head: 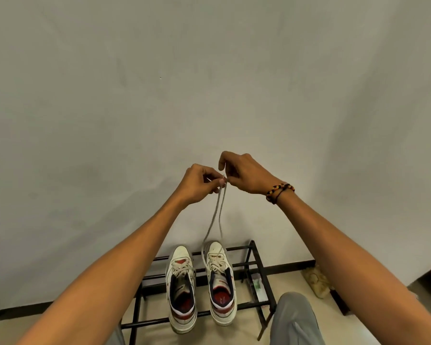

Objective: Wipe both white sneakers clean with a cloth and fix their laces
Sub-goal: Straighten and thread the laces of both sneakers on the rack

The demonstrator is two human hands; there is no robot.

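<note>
Two white sneakers with red and navy trim stand side by side on a black metal shoe rack (pixel 256 263), toes toward the wall. The left sneaker (pixel 181 290) has its laces lying loose on the tongue. From the right sneaker (pixel 220 282) two lace ends (pixel 217 215) rise up to my hands, held high in front of the wall. My left hand (pixel 199 183) pinches the lace ends between thumb and fingers. My right hand (pixel 244 173), with a beaded bracelet at the wrist, pinches the same laces just beside it. No cloth is in view.
A plain pale wall (pixel 209 83) fills most of the view. My grey-trousered knee (pixel 295 319) is at the lower right, close to the rack. A crumpled beige bag-like thing (pixel 317 282) lies on the floor by the wall at right.
</note>
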